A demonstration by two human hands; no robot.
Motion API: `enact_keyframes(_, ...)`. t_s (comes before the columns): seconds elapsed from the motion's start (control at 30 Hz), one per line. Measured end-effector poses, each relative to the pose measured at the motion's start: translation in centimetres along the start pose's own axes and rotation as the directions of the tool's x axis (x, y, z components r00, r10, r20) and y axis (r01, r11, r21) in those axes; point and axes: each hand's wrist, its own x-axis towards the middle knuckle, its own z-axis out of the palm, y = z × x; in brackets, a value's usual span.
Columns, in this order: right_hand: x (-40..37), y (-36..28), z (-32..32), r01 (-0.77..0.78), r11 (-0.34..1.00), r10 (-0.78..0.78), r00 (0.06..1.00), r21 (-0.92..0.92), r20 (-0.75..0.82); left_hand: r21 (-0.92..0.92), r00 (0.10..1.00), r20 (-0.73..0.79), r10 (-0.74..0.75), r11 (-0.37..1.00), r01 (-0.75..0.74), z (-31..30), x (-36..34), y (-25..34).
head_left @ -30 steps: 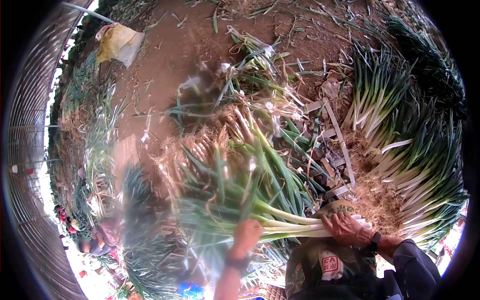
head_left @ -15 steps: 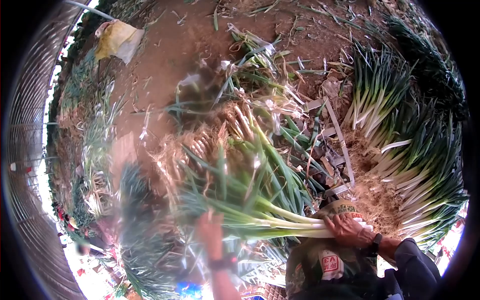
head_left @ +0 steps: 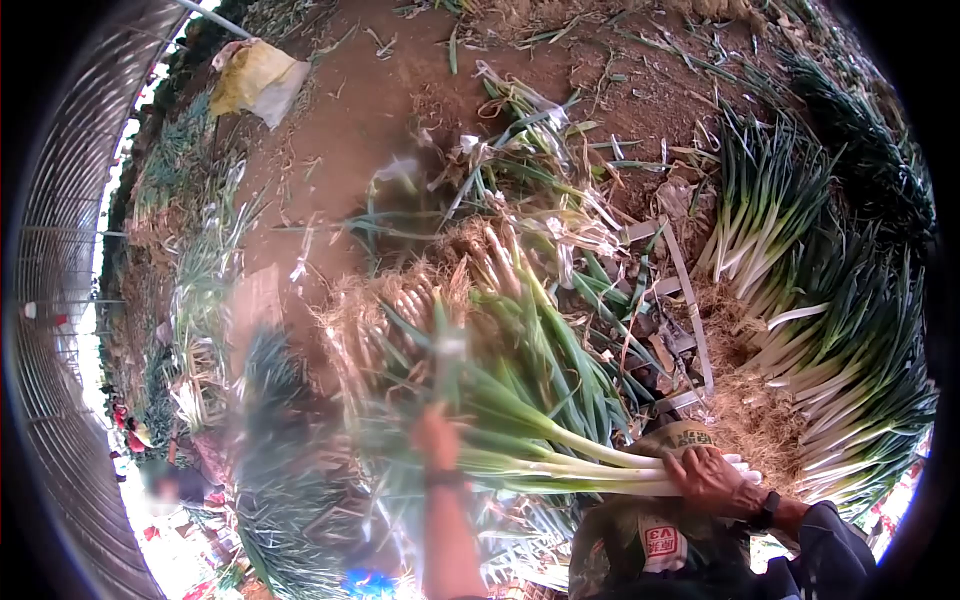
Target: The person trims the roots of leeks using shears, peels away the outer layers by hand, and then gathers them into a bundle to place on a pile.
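A bunch of green onions [head_left: 590,466] lies across my lap, white ends to the right and green leaves spreading left. My right hand [head_left: 710,481] is wrapped around the white stalks close to their trimmed-looking ends. At the leafy side, my left hand [head_left: 437,438] is smeared by blur; it overlaps the leaves, and its fingers cannot be made out. Just beyond the bunch sits a pile of untrimmed green onions [head_left: 545,330] with brown roots pointing up and left.
Along the right lie rows of cleaned green onions [head_left: 850,350]. Brown root scraps [head_left: 745,400] are heaped beside them. Peeled leaves [head_left: 560,210] litter the soil ahead. A yellow-and-white sack [head_left: 260,80] is at upper left, and more onions [head_left: 275,480] lie at left.
The whole view has shifted slightly. My left hand has moved a little to the right along the leaves, still blurred. My right hand keeps its hold on the stalks.
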Motion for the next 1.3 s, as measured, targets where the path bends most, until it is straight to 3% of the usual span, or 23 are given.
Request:
enact_keyframes(0.07, -0.6, 0.7, 0.0, 0.024, 1.0, -0.025, 0.999, -0.009, -0.046, -0.08, 0.987, -0.146, -0.073, 0.995, 0.061, -0.8, 1.1, -6.1)
enact_keyframes(0.13, -0.6, 0.3, -0.6, -0.014, 0.999, 0.015, 0.999, 0.031, -0.039, 0.055, 0.962, -0.274, 0.013, 0.998, 0.002, -3.0, 0.6, -6.2)
enact_keyframes(0.17, -0.5, 0.1, -0.9, -0.034, 0.998, 0.036, 0.999, 0.051, -0.035, 0.062, 0.972, -0.234, -0.027, 0.997, 0.043, -4.0, 0.5, -5.9)
enact_keyframes(0.27, 0.4, -0.3, -2.3, -0.013, 0.996, 0.007, 0.998, 0.093, 0.064, 0.087, 0.936, -0.344, 0.07, 0.995, -0.043, -4.0, 0.8, -8.6)
enact_keyframes(0.3, 0.3, -0.3, -2.4, -0.012, 0.993, 0.007, 0.999, 0.121, 0.041, -0.075, 0.95, -0.295, -0.107, 0.993, 0.088, -4.8, 1.3, -8.9)
enact_keyframes(0.37, 0.2, -0.3, -2.5, -0.008, 0.984, 0.009, 1.0, 0.177, -0.006, 0.068, 0.932, -0.358, -0.056, 0.994, 0.086, -6.0, 1.9, -11.5)
enact_keyframes(0.43, -0.1, 0.2, -2.4, -0.008, 0.981, 0.006, 1.0, 0.192, 0.012, -0.203, 0.876, -0.46, -0.148, 0.977, 0.059, -5.6, 2.9, -18.0)
enact_keyframes(0.53, -0.9, 0.4, -1.8, -0.025, 0.988, 0.016, 0.998, 0.151, 0.059, -0.15, 0.781, -0.551, -0.294, 0.956, 0.254, -7.5, 4.6, -20.3)
enact_keyframes(0.57, -1.2, 0.3, -1.6, -0.032, 0.991, 0.021, 0.996, 0.128, 0.081, -0.304, 0.714, -0.589, -0.378, 0.923, 0.237, -7.9, 4.8, -20.3)
enact_keyframes(0.7, -1.6, 0.2, -1.9, -0.008, 0.989, -0.002, 0.998, 0.146, 0.069, -0.156, 0.729, -0.64, -0.242, 0.97, 0.185, -9.5, 6.6, -20.2)
enact_keyframes(0.8, -1.3, 0.0, -1.7, -0.004, 0.991, -0.001, 0.999, 0.137, 0.039, -0.191, 0.845, -0.533, -0.046, 0.979, -0.067, -4.9, 9.0, -19.7)
enact_keyframes(0.83, -1.5, 0.2, -1.3, -0.008, 0.99, 0.002, 0.999, 0.138, 0.038, -0.232, 0.894, -0.447, -0.012, 0.967, -0.103, -4.5, 7.6, -13.9)
enact_keyframes(0.87, -1.5, 0.3, -1.0, -0.012, 0.99, 0.007, 0.999, 0.138, 0.038, 0.046, 0.983, -0.175, 0.047, 0.998, -0.04, -5.0, 6.2, -10.1)
enact_keyframes(0.97, -1.7, 0.5, -0.6, 0.039, 0.998, -0.037, 0.999, 0.057, -0.036, -0.029, 0.996, 0.073, 0.041, 0.999, -0.039, -1.9, 5.2, -4.9)
enact_keyframes(1.03, -1.9, 0.8, -0.1, 0.062, 0.998, -0.062, 0.998, 0.022, -0.027, 0.076, 0.961, 0.263, -0.082, 0.995, 0.065, -1.1, 4.9, -3.0)
enact_keyframes(1.13, -1.6, 0.5, -0.6, 0.054, 0.998, -0.053, 0.998, 0.017, -0.032, 0.242, 0.947, 0.291, -0.138, 0.968, 0.067, 0.4, 4.7, -3.8)
enact_keyframes(1.23, -1.5, 0.3, -2.1, 0.029, 0.997, -0.027, 0.999, 0.073, -0.033, 0.303, 0.994, -0.009, -0.109, 0.947, 0.107, 0.3, 4.7, -7.6)
enact_keyframes(1.3, -1.6, 0.0, -3.0, -0.004, 0.991, 0.009, 0.999, 0.131, -0.037, 0.09, 0.965, -0.165, -0.203, 0.971, 0.22, -2.5, 5.6, -10.2)
